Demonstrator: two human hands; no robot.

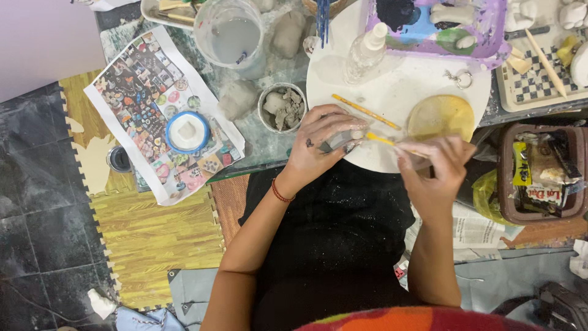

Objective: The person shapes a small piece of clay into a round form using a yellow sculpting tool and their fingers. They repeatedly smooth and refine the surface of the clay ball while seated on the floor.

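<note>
The left hand [318, 144] pinches a small grey clay piece [340, 140] between thumb and fingertips, just above the near edge of the round white board [392, 92]. The right hand [438, 168] closes its fingers around the end of a thin yellow tool [381, 140], whose tip meets the clay at the left fingertips. Both hands are smeared with clay. To do this well, I judge the left grip should stay light so the soft clay does not dent, while the right hand makes short, shallow strokes with the tip, wrists braced near the board's rim.

Around them, a second yellow stick [365, 111] and a flat yellow disc [441, 116] lie on the board, with a clear spray bottle [366, 52] further back. A small cup of clay scraps [283, 107] stands just left of the board, near the left knuckles. The table edge runs close under both wrists; the freest room lies over the lap [334, 233], while a brown basket [539, 178] crowds the right side
</note>
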